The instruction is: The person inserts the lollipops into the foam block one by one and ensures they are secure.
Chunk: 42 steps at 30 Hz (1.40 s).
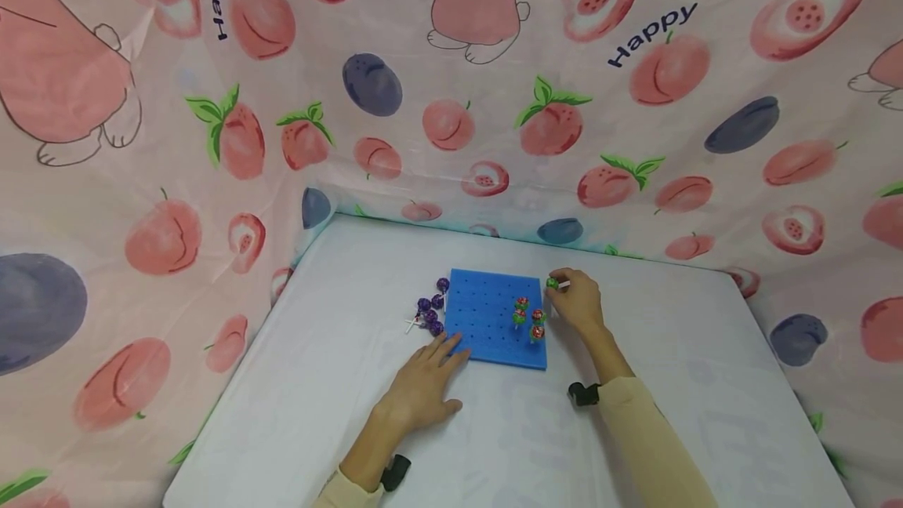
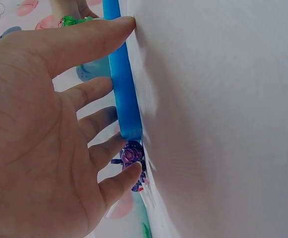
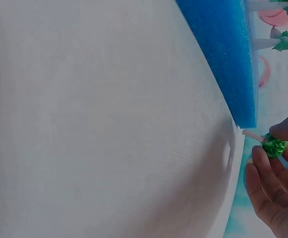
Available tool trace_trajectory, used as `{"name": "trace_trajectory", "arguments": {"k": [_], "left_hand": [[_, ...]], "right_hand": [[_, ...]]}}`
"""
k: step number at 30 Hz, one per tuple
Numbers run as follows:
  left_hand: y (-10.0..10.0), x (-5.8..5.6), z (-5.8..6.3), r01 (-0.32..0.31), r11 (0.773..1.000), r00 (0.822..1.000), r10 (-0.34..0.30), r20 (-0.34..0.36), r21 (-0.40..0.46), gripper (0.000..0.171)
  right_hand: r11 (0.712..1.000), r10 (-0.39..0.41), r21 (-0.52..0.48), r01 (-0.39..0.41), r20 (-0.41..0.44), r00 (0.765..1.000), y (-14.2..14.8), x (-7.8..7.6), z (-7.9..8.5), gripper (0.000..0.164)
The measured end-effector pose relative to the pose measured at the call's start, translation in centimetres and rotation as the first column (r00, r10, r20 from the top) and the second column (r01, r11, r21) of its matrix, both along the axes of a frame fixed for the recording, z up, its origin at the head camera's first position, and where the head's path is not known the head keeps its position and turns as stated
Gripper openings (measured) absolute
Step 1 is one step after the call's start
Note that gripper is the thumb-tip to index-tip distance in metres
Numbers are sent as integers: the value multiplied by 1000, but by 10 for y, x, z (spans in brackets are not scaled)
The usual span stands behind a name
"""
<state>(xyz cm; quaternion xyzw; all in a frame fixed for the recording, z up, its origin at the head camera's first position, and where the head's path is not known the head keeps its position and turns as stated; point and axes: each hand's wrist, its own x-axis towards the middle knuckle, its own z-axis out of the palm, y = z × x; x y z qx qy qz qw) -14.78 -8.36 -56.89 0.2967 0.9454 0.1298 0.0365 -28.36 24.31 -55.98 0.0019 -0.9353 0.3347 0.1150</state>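
My right hand (image 1: pixel 580 302) pinches a green-wrapped lollipop (image 3: pixel 274 145) by its head, just off the right edge of a blue foam board (image 1: pixel 487 316) with rows of small holes. In the right wrist view the white stick (image 3: pixel 253 135) points toward the board's corner. Several red-and-green lollipops (image 1: pixel 538 332) stand upright in the board's right part. My left hand (image 1: pixel 423 386) is spread with its fingertips at the board's near left corner. Beside those fingertips, several purple lollipops (image 1: pixel 431 316) lie in a loose pile along the board's left edge.
The board lies on a white-covered table (image 1: pixel 339 288). A fruit-patterned cloth (image 1: pixel 451 171) hangs behind the table and along its sides. Each wrist wears a small black camera, such as the right one (image 1: pixel 583 393).
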Motion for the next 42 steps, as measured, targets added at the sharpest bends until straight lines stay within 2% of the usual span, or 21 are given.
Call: {"name": "trace_trajectory", "arguments": {"k": [12,28,35,42], "left_hand": [[1,3,12,-12,1000,999,12,51,-9,81],[-1,3,13,2,1000,999,-2,41,9,82],[0,3,12,0,1000,999,1,40,-4,81],[0,3,8,5,1000,1000,-6,24,19,82]], "right_hand": [[1000,-18,-26,18,-24,1000,-1,6,3,30],[998,-16,-56,12,-73,997,-6,17,18,27],[997,-12,-72,4,-104,995,-6,25,23,25],[996,-6,-90,-6,-134,991,-6,31,26,25]]}}
